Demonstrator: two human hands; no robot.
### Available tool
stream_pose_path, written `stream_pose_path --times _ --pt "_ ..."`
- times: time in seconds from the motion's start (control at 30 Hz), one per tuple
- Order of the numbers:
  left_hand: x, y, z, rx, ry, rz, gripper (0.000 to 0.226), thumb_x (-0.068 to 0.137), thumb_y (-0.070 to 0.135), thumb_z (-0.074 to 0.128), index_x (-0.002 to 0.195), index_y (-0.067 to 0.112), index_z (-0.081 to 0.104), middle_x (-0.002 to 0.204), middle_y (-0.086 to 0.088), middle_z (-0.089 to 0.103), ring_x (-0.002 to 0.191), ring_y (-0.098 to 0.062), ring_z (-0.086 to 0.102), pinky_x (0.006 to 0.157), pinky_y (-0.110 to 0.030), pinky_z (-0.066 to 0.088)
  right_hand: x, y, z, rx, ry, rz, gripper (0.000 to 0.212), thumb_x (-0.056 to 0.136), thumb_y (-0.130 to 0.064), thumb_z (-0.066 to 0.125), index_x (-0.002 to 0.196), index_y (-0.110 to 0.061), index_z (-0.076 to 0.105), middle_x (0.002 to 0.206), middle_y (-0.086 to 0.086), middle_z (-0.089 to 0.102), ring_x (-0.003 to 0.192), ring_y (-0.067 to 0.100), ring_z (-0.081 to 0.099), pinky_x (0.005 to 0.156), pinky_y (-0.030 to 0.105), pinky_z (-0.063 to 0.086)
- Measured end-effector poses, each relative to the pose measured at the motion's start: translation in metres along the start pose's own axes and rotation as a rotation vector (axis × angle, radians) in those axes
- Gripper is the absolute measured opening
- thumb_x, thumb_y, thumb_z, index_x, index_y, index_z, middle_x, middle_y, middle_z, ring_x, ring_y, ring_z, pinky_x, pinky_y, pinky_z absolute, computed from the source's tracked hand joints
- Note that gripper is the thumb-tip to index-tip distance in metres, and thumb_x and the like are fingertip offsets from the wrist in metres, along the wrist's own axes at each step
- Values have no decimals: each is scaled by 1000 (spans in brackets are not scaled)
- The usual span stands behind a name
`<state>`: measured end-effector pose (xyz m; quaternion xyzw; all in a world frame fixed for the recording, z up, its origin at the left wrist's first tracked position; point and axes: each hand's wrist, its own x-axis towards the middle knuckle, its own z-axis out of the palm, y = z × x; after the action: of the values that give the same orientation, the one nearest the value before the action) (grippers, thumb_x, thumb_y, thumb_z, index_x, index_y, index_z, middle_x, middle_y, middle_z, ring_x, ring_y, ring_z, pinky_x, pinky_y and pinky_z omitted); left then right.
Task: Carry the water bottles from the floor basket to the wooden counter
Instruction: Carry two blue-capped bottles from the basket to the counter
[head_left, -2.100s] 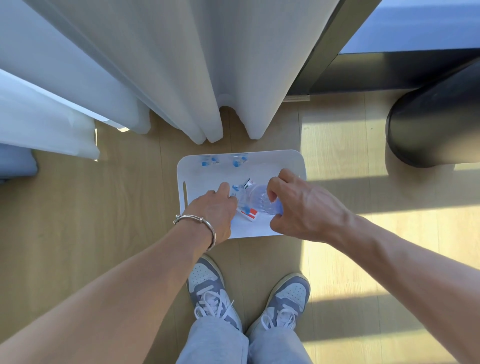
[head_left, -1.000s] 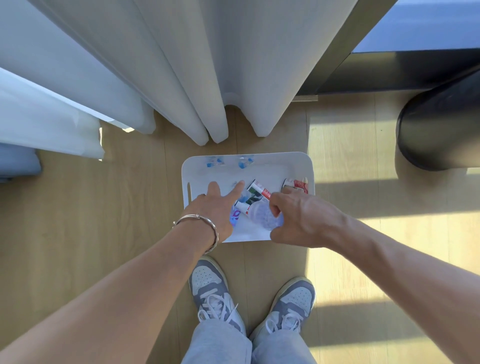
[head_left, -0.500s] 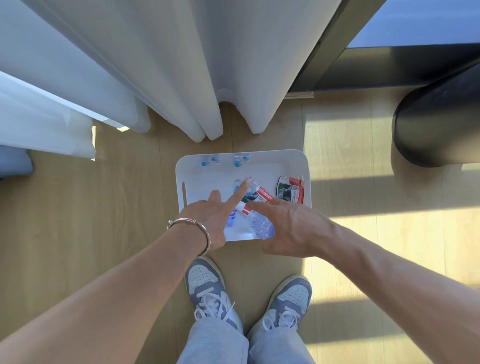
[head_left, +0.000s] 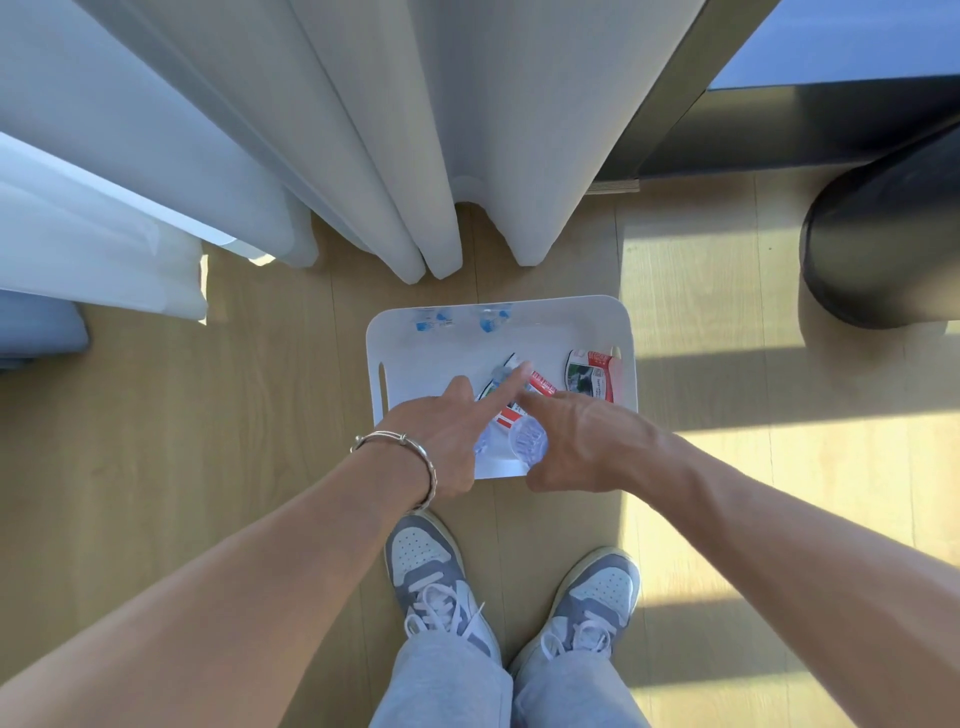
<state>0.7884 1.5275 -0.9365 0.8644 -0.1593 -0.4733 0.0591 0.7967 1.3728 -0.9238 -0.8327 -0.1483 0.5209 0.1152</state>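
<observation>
A white floor basket (head_left: 602, 317) stands in front of my feet. My right hand (head_left: 582, 441) is shut on a clear water bottle with a red label (head_left: 529, 441), which is tilted so its base faces me. My left hand (head_left: 441, 436), with a bracelet at the wrist, hovers over the basket's near left part. Its index finger stretches across that bottle's neck and its other fingers curl around a clear bottle with blue on it (head_left: 482, 442), mostly hidden under the palm. Another labelled bottle (head_left: 589, 375) lies at the basket's right wall. Two blue-capped bottles (head_left: 491, 317) stand at the far wall.
White curtains (head_left: 395, 156) hang to the floor just beyond the basket. A black round object (head_left: 883, 234) stands at the right, with a dark window frame (head_left: 727, 130) behind it. The wooden floor (head_left: 208, 415) spreads left and right. My grey sneakers (head_left: 431, 566) stand just behind the basket.
My right hand has tipped the red-labelled bottle up, base toward me, uncovering the bottle at the right wall. My left index finger has stretched out over the bottle's neck.
</observation>
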Motion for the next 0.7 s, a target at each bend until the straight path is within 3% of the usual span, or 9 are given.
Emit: stream_pose_path --times 0.1,0.2,0.37,0.5,0.7 --pt "-1 -1 3 -18 -1 -61 96 90 9 53 148 41 -15 105 -3 34 54 -13 38 45 -23 30 -4 1 1 28 18 58 66 85 -33 62 142 -19 32 129 7 52 107 26 58 80 30 46" --pt "-3 -1 -1 -11 2 -90 79 91 11 53 150 35 6 118 -5 37 60 -15 44 51 -24 35 -5 2 -5 52 18 94 51 84 -30 63 129 -15 44 121 6 53 93 22 54 71 29 43" --pt "-13 -2 -16 -1 33 -120 38 94 14 50 131 21 46 124 -5 37 78 -22 51 67 -28 42 -12 0 -15 23 66 94 33 83 -24 60 114 -16 51 106 3 47 85 21 51 64 25 38" --pt "-37 3 -35 -29 44 -130 27 95 16 50 121 21 50 122 -3 36 77 -21 50 68 -28 41 -38 -7 -28 21 66 74 24 83 -25 61 103 -23 48 103 0 41 86 21 51 56 24 35" --pt "-86 21 -121 30 19 -32 25 90 16 52 113 25 56 120 0 41 83 -19 44 66 -24 36 -100 -28 -97 -25 63 20 26 81 -26 63 106 -22 56 101 -3 46 82 18 49 54 23 34"
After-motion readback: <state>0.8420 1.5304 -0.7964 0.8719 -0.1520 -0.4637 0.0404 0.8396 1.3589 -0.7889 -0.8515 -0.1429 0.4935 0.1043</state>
